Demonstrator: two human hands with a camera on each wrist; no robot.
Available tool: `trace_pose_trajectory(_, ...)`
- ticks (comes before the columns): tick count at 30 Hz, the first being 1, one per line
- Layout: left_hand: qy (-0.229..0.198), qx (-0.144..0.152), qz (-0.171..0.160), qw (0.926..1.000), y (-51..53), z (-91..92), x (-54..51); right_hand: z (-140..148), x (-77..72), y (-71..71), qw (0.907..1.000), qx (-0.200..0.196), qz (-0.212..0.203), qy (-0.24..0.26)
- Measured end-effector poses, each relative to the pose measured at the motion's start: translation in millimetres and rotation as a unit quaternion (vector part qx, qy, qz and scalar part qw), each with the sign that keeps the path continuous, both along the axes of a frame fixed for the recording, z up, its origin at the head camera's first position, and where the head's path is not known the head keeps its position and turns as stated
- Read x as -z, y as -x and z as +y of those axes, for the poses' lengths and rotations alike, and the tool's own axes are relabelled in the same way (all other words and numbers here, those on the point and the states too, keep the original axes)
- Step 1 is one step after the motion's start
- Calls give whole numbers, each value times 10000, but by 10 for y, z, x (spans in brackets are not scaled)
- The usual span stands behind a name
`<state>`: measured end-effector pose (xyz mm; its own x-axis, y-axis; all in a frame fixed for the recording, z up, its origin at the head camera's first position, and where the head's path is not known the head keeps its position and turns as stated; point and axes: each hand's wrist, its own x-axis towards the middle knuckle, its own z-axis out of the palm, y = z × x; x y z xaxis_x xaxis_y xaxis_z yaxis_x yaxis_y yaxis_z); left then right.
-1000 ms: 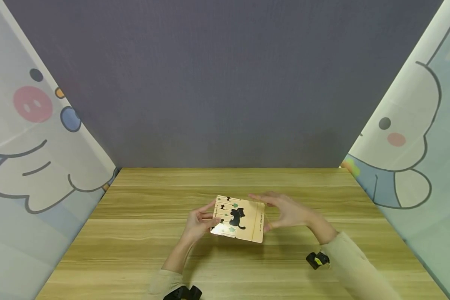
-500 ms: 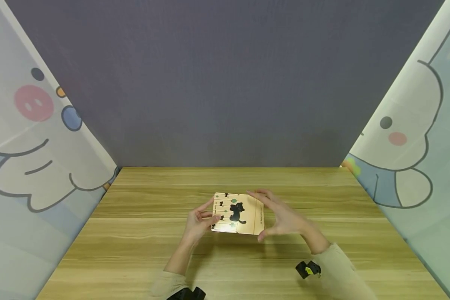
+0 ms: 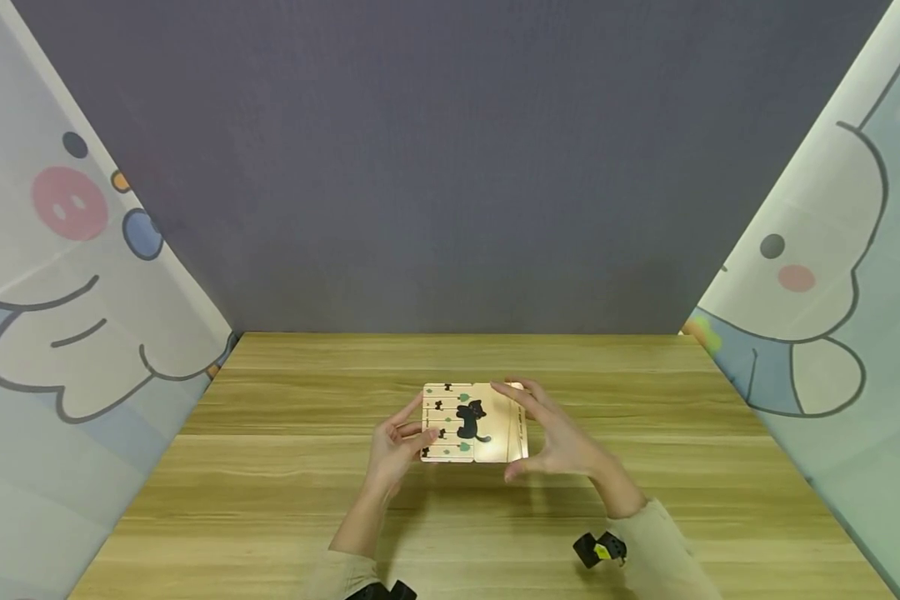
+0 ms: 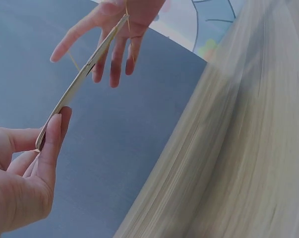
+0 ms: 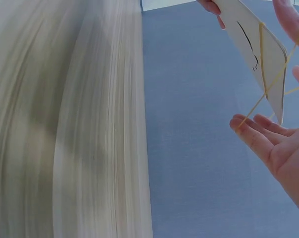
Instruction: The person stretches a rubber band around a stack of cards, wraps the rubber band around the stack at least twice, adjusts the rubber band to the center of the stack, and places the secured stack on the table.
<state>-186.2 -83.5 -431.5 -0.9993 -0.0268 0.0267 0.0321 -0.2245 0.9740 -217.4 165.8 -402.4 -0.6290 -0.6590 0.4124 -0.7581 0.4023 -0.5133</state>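
My left hand pinches the left end of a thin, cream-coloured notebook between thumb and fingers. A black cat, small cats and green leaves decorate its cover, and it is held above the table. Across the notebook's right end runs a yellow rubber band. Strands of the band stretch to my right hand, whose fingers and thumb are spread apart around that end. In the left wrist view, the notebook appears edge-on, with my right hand beyond it.
The wood-grain table lies beneath both hands. A dark grey panel stands behind it, with cartoon-printed sheets on the left and right. Black wrist devices are worn at the sleeves.
The tilted notebook has become level in the head view. My right hand has moved left and slightly nearer, its thumb now below the notebook's front edge. My left hand keeps its pinch.
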Motion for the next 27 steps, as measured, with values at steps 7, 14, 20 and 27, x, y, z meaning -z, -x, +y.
trace_pose_trajectory(7, -84, -272, -21, 9996, -23, 5, -3, -24, 10, -40, 9999, 119, -25, 119)
trace_pose_trajectory(14, -24, -460, -177, 9988, -53, 33, -29, -80, 38, -74, 9987, 354, -249, 256)
trace_pose_trajectory(20, -150, -465, -194, 9986, -89, 89, -60, -160, -33, -129, 9923, 650, -355, 989)
trace_pose_trajectory(27, -27, -602, -19, 9982, -127, 117, -108, -185, -43, -134, 9846, 760, 31, 1572)
